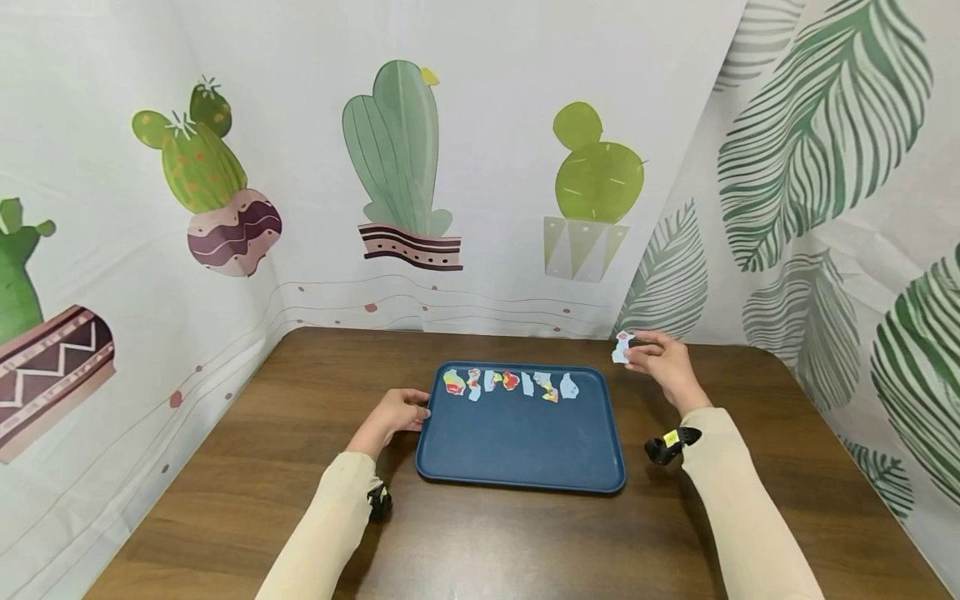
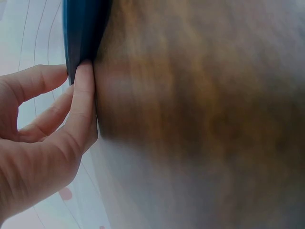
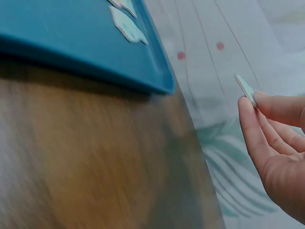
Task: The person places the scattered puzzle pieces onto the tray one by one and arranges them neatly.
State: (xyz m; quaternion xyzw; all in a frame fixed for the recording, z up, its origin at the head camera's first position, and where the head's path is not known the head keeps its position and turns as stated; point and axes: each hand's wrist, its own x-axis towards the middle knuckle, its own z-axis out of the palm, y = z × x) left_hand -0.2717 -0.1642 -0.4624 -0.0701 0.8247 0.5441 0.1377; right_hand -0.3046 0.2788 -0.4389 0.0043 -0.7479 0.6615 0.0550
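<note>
A dark blue tray (image 1: 517,446) lies on the wooden table. My left hand (image 1: 396,413) pinches its left rim; in the left wrist view the thumb and a finger lie on either side of the tray's edge (image 2: 86,28). Beyond the tray's far right corner, my right hand (image 1: 667,368) holds up a small torn paper piece (image 1: 622,348), pale with a bit of red. Thumb and fingertips grip this piece (image 3: 245,89) in the right wrist view. Several similar torn pieces (image 1: 569,387), some with red and yellow print, form a row along the tray's far side.
Around the tray spreads the brown wooden tabletop (image 1: 510,542). A white cloth (image 1: 495,167) printed with cacti and leaves hangs behind the table and along its sides. Each wrist carries a small black camera, such as the right one (image 1: 670,445).
</note>
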